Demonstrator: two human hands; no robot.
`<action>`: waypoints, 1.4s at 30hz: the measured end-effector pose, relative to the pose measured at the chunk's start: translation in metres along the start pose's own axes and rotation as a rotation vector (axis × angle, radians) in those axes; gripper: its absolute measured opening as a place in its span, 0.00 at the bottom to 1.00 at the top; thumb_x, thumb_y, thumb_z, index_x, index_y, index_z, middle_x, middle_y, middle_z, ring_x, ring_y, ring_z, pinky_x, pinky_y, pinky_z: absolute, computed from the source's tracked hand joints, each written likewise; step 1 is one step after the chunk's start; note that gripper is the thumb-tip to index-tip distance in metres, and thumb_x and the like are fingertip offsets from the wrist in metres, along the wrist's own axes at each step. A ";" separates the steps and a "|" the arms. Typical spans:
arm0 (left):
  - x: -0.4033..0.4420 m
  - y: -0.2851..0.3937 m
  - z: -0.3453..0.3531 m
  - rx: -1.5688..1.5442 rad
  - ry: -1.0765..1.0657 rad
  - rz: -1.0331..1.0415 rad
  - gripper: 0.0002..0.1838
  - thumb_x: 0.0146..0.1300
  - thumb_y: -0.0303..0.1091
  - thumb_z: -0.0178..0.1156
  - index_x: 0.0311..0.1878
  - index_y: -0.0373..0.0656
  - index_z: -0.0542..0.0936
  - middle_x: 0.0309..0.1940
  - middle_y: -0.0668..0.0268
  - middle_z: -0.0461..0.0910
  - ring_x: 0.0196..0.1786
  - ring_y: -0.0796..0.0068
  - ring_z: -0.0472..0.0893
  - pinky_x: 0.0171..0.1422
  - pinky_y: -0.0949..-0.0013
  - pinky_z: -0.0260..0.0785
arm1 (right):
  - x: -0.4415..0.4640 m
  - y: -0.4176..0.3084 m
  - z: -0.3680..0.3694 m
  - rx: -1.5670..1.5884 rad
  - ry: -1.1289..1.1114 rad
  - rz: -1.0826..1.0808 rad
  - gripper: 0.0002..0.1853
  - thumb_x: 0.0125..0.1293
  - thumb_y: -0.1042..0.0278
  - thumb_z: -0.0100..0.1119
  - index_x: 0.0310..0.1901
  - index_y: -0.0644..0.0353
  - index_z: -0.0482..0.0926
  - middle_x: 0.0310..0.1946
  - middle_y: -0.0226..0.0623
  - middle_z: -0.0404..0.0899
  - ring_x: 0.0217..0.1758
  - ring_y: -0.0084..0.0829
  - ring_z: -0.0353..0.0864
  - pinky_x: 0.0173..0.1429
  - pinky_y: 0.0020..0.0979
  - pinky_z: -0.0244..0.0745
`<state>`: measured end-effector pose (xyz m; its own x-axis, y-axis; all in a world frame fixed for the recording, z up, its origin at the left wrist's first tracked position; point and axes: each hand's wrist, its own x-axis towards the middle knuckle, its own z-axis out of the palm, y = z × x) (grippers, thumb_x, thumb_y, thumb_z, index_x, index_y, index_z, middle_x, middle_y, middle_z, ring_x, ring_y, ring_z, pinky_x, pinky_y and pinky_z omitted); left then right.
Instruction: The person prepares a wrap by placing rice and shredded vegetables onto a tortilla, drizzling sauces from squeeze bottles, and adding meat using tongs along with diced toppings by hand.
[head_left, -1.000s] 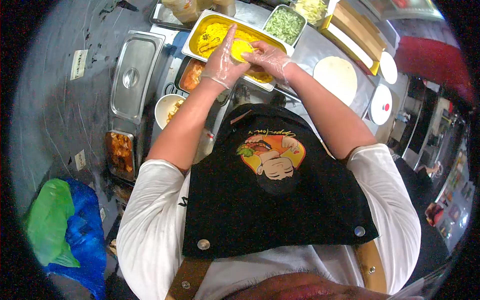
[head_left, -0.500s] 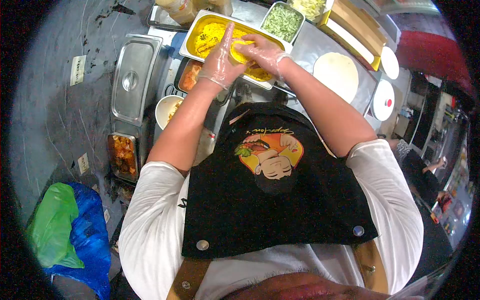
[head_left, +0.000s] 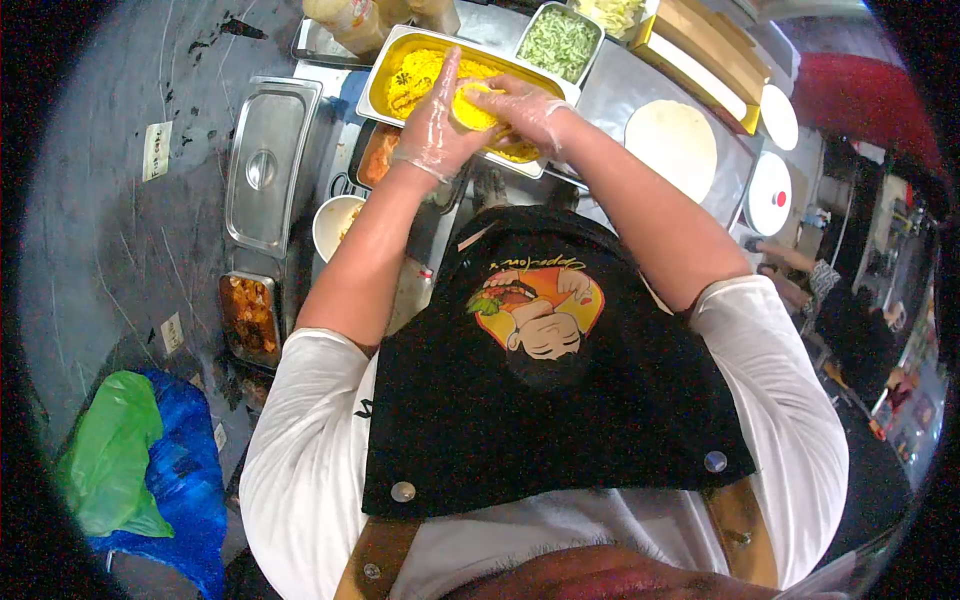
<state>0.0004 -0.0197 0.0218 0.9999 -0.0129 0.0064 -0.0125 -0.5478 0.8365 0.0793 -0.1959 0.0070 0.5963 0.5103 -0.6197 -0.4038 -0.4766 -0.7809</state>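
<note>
Both of my hands wear clear plastic gloves and meet over a metal pan (head_left: 374, 100) of yellow rice-like food (head_left: 415, 82) with dark specks. Between them is a round, smooth bright-yellow thing (head_left: 473, 108); whether it is a cup or pressed food I cannot tell. My left hand (head_left: 440, 130) cradles its left side, one finger stretched out past it. From the right, my right hand (head_left: 525, 110) closes over it with curled fingers, partly hiding it. Below the pan's left corner, a tray of orange-red food (head_left: 381, 155) shows beside my left wrist.
Shredded green vegetable (head_left: 562, 45) fills a container behind the pan. A flatbread (head_left: 671, 150) lies right of my right forearm, near an open carton (head_left: 700, 60) and a white lid (head_left: 768, 195). At left are a steel lid (head_left: 270, 165), a white bowl (head_left: 335, 228) and a food tray (head_left: 251, 315).
My hands stay over the pan, and more of the round yellow thing shows between them. At the far right, another person's arm now reaches toward the counter.
</note>
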 end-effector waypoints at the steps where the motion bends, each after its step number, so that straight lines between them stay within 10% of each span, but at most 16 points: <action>1: 0.000 -0.001 0.000 -0.016 -0.009 -0.006 0.66 0.55 0.48 0.83 0.88 0.40 0.50 0.67 0.44 0.81 0.69 0.44 0.82 0.73 0.53 0.75 | 0.002 -0.002 -0.002 -0.172 0.020 0.042 0.46 0.73 0.30 0.65 0.79 0.57 0.69 0.62 0.42 0.82 0.57 0.30 0.85 0.55 0.33 0.86; 4: 0.000 -0.002 -0.003 0.047 -0.022 0.022 0.66 0.56 0.48 0.82 0.88 0.40 0.49 0.67 0.46 0.82 0.68 0.47 0.83 0.73 0.56 0.76 | -0.013 -0.004 -0.004 0.266 -0.094 -0.044 0.48 0.73 0.29 0.63 0.80 0.63 0.68 0.62 0.40 0.83 0.55 0.31 0.86 0.53 0.35 0.86; 16: 0.004 -0.004 -0.007 -0.415 -0.058 -0.091 0.63 0.60 0.29 0.83 0.89 0.41 0.48 0.66 0.56 0.83 0.65 0.67 0.82 0.73 0.63 0.75 | -0.033 -0.008 -0.014 0.356 -0.206 -0.122 0.46 0.75 0.34 0.64 0.82 0.58 0.62 0.65 0.39 0.81 0.65 0.31 0.83 0.58 0.35 0.86; 29: 0.001 -0.010 -0.013 -0.203 -0.069 -0.060 0.62 0.60 0.33 0.83 0.89 0.42 0.51 0.66 0.59 0.82 0.64 0.70 0.82 0.73 0.64 0.75 | -0.022 -0.001 -0.013 -0.116 0.008 -0.155 0.34 0.78 0.40 0.63 0.71 0.62 0.75 0.53 0.41 0.87 0.43 0.28 0.89 0.46 0.30 0.87; 36: -0.003 -0.002 -0.008 -0.414 -0.054 -0.158 0.51 0.63 0.33 0.81 0.85 0.42 0.62 0.69 0.58 0.81 0.69 0.69 0.80 0.76 0.62 0.72 | -0.021 0.016 -0.010 0.280 -0.033 -0.085 0.27 0.75 0.54 0.68 0.68 0.61 0.77 0.49 0.38 0.85 0.44 0.31 0.89 0.47 0.29 0.88; 42: 0.002 -0.002 0.000 -0.642 0.040 -0.162 0.49 0.59 0.33 0.84 0.80 0.37 0.67 0.73 0.55 0.78 0.73 0.68 0.78 0.79 0.62 0.70 | -0.021 -0.004 0.006 -0.282 0.077 -0.455 0.34 0.61 0.54 0.81 0.65 0.57 0.79 0.59 0.44 0.87 0.64 0.40 0.85 0.73 0.39 0.76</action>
<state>0.0029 -0.0185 0.0205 0.9884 0.0651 -0.1372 0.1328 0.0676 0.9888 0.0640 -0.2004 0.0228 0.7210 0.6609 -0.2082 0.1027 -0.3991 -0.9111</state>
